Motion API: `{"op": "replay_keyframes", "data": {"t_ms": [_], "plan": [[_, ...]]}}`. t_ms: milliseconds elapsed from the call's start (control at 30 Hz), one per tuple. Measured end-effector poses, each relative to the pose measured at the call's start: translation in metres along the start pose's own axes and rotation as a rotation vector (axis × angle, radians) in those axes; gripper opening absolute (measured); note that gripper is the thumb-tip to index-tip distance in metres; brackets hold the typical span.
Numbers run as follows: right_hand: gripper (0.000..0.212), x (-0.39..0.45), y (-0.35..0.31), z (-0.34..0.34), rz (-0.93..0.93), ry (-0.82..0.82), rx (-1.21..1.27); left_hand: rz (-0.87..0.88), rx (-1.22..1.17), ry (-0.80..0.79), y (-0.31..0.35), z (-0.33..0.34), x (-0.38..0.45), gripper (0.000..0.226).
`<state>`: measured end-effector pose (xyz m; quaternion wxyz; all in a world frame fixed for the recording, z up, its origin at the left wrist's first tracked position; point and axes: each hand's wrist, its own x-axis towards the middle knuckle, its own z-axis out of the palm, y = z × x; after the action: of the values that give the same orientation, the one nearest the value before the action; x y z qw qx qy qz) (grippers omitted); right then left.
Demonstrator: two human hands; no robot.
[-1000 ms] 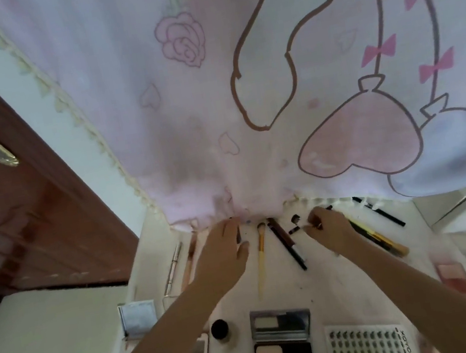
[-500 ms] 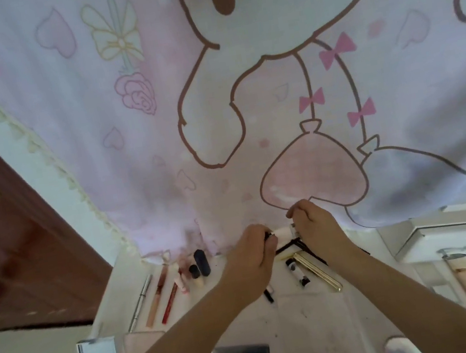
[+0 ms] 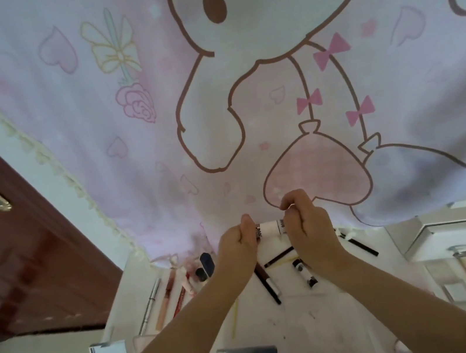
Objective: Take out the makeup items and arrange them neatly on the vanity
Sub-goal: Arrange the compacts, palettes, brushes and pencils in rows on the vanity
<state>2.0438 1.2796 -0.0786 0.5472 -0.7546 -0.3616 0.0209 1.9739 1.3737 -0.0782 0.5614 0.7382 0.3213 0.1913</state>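
Both ends of the small white tube (image 3: 269, 228) sit pinched in my curled fingers, left hand (image 3: 238, 241) and right hand (image 3: 305, 219), above the vanity (image 3: 325, 312), where pencils (image 3: 266, 283) lie scattered beneath the pink cloth (image 3: 150, 97).

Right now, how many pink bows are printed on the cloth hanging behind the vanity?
3. One pink bow is at the top of the right balloon string, another lower on that string, and one on the left string. The cloth runs past the frame, so more may be hidden.
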Motion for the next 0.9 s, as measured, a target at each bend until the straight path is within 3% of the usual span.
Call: {"op": "replay_keyframes", "data": {"t_ms": [100,200,367,467,567,833,900], "plan": [[0.021,0.008,0.001,-0.002,0.103,-0.075,0.106,-0.021,-0.014,0.006,0.002,-0.006,-0.002,0.047],[0.035,0.013,-0.001,-0.006,0.241,-0.28,0.131,0.038,0.067,-0.006,0.0,-0.014,-0.005,0.045],[0.034,0.01,-0.003,-0.023,0.0,-0.44,0.01,-0.121,-0.009,-0.061,0.0,-0.023,-0.006,0.049],[0.036,0.012,-0.003,-0.028,0.018,-0.481,0.034,-0.188,-0.051,-0.098,0.002,-0.026,-0.01,0.05],[0.018,0.013,-0.005,-0.028,0.136,-0.507,0.058,-0.159,-0.048,-0.104,0.001,-0.027,-0.012,0.049],[0.039,0.005,-0.003,-0.026,0.033,-0.485,0.109,-0.153,-0.007,-0.094,-0.004,-0.03,-0.015,0.049],[0.025,0.007,-0.006,-0.023,0.102,-0.521,0.121,-0.141,-0.004,-0.1,-0.003,-0.03,-0.015,0.049]]}}
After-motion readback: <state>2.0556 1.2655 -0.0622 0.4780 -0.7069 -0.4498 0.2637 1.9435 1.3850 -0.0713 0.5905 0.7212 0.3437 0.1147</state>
